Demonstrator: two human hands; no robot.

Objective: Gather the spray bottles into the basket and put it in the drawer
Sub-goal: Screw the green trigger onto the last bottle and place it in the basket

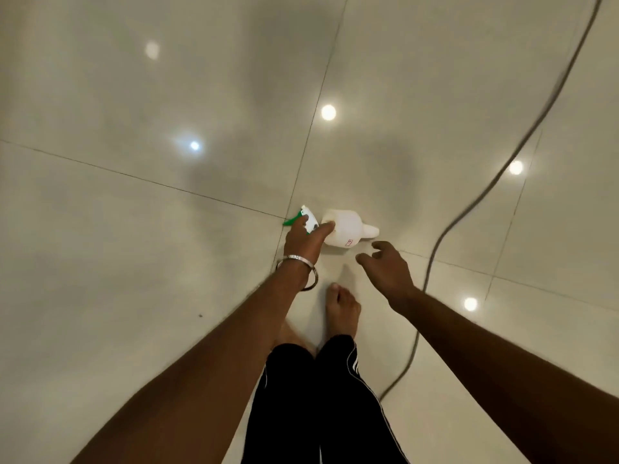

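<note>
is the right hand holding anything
No, the right hand hangs over the tile floor with loosely spread fingers, holding nothing, just short of the white spray bottle that the left hand grips.

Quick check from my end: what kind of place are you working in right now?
Probably an indoor room, seen floor only: glossy cream floor tiles mirroring ceiling lights, a grey cable trailing across them, and a white spray bottle lying on the floor. No furniture, basket or drawer shows.

A white spray bottle [348,231] lies on its side on the floor. Its trigger top [303,220] — white and green — is off, just beside it.
</note>
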